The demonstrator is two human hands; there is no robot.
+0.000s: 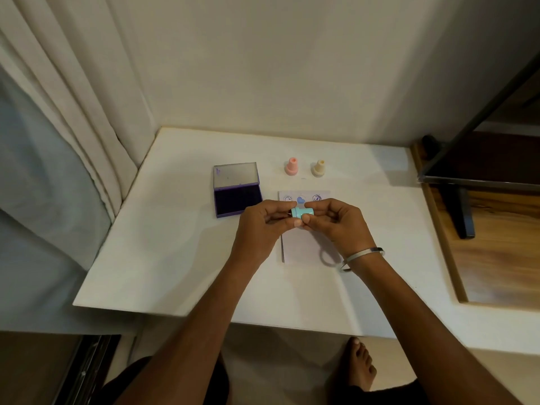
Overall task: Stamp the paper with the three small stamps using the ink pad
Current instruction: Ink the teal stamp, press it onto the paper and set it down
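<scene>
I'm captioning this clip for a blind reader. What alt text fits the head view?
Both hands, left hand and right hand, hold a teal stamp sideways above a paper bearing three stamped marks. An open purple ink pad lies left of the paper; a pink stamp and a cream stamp stand behind it.

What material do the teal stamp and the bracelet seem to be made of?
Teal stamp: probably plastic, with a smooth, even pastel colour and a soft sheen. Bracelet on the right wrist: probably metal, a thin silver band with bright reflections.
</scene>
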